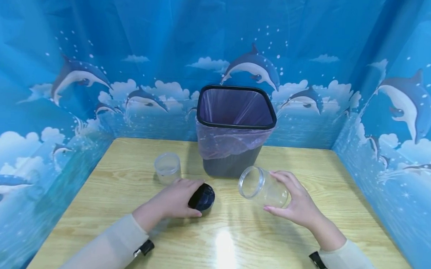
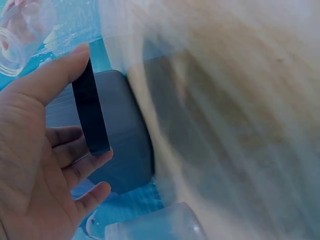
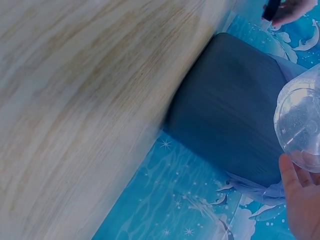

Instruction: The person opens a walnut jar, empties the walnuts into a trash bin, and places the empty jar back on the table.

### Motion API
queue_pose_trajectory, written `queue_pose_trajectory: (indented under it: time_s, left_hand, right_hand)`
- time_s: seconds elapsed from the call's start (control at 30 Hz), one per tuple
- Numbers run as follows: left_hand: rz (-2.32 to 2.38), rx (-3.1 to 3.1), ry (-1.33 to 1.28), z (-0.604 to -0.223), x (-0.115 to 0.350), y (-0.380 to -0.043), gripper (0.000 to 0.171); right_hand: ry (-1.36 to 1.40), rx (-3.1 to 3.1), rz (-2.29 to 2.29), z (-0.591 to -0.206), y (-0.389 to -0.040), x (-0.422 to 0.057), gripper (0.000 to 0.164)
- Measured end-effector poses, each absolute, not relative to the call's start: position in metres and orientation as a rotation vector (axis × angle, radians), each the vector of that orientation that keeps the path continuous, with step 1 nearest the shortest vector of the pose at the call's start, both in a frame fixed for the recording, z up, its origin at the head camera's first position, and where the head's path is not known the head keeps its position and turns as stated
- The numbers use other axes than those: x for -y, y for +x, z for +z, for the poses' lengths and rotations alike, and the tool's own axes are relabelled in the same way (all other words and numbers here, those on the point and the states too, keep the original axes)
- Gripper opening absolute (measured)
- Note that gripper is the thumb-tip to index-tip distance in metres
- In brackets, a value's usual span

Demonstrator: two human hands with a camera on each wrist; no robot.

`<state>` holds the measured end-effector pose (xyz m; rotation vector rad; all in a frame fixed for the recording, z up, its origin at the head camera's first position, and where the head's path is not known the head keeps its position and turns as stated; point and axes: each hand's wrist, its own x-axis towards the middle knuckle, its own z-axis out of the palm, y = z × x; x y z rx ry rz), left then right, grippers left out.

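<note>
A round black lid [image 1: 202, 197] is gripped at its edge by my left hand [image 1: 175, 198], between thumb and fingers. In the left wrist view the lid [image 2: 91, 112] appears edge-on, a dark band between thumb and fingertips. My right hand [image 1: 295, 200] holds a clear plastic jar [image 1: 270, 188], tilted so its uncovered mouth faces left toward the lid. Its ridged base [image 3: 300, 125] shows in the right wrist view, with fingers curved round the side. Lid and jar are apart. Just behind my left hand stands a smaller clear cup [image 1: 168, 168].
A grey bin [image 1: 223, 166] with a black rim and a purple liner bag [image 1: 233, 141] stands at the back middle of the wooden table [image 1: 129, 163]. Blue dolphin-print sheeting [image 1: 162, 37] encloses the back and both sides.
</note>
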<state>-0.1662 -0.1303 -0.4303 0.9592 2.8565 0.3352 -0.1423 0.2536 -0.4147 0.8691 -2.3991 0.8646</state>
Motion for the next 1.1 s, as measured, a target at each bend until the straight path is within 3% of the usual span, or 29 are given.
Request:
queue_pose_trajectory:
  time_s: [0.47, 1.1]
  left_hand:
    - [0.371, -2.919, 1.062, -0.4, 0.121, -0.169, 0.101]
    - [0.259, -2.949, 1.14, -0.389, 0.11, -0.164, 0.101]
  right_hand:
    - [0.874, 2.399, 0.882, -0.419, -0.146, -0.252, 0.096]
    - [0.909, 2.415, 0.923, -0.418, -0.147, -0.242, 0.097]
